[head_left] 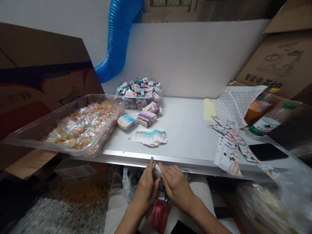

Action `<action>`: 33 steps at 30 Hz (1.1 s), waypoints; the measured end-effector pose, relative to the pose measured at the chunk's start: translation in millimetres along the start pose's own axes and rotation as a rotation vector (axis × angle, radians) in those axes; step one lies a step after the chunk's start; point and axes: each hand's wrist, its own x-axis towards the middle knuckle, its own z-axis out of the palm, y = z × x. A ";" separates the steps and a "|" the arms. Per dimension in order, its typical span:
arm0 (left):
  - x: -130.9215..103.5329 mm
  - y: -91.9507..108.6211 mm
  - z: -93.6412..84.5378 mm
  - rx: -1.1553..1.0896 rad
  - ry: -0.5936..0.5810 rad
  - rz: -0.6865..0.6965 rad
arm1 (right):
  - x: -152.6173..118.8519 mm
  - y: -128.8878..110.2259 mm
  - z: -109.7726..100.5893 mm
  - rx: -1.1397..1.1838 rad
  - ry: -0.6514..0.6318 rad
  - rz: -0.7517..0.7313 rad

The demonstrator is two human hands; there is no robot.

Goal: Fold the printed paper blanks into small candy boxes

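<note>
Just below the table's front edge, my left hand (148,184) and my right hand (175,182) meet around a small white printed box (156,172), with the fingers of both closed on it. Under them, on the lap, lies a clear plastic bag (129,182) with small boxes and a red bundle (159,213) in it. On the white table (185,130) a fan of flat blue-and-white cartons (150,137) lies nearest to the hands. Behind it are a blue-white stack (126,122) and a purple-white stack (146,118) of cartons.
A clear tray (97,143) of colourful wrapped pieces overhangs the table's left edge. Behind are a heaped container of small boxes (138,89) and a blue hose (119,39). At right are sticker strips (227,152), a phone (268,152), bottles (264,125) and cardboard boxes (275,65).
</note>
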 end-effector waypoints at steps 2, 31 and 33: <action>-0.6 0.4 -0.3 -0.009 -0.020 -0.006 | -4.4 -2.0 5.5 -0.111 0.006 -0.048; -2.8 -11.2 -3.4 0.195 0.026 -0.145 | 106.1 117.6 -22.9 -0.157 -0.213 -0.038; -0.3 -12.7 -8.7 0.183 0.038 -0.167 | 108.8 114.7 -22.6 -0.217 -0.201 -0.049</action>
